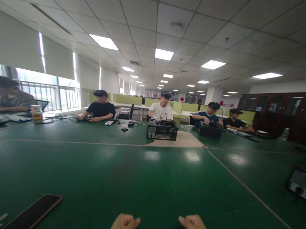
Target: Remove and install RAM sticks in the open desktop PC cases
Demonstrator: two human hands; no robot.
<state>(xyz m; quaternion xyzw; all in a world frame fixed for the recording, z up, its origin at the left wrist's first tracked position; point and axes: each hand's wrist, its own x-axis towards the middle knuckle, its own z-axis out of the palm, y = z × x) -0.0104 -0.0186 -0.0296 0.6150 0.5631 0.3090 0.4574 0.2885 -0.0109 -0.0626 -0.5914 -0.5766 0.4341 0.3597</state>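
Note:
My left hand (123, 225) is at the bottom edge, over the green table (139, 176). Its fingers are curled in, and the thumb points right. Opposite it, my right hand (196, 228) is curled the same way, thumb toward the left. A gap of bare tabletop lies between the two, and nothing shows in either hand. The smartphone (34, 212), dark-screened with a light rim, lies flat to the left of my left hand, apart from it. The wrists are cut off by the frame.
Across the table a person in white (162, 111) is behind an open computer case (162, 130). Another person (209, 115) reaches into a black case (210, 130). A third case (301, 182) stands at right. Far left are a jar (37, 114) and cables.

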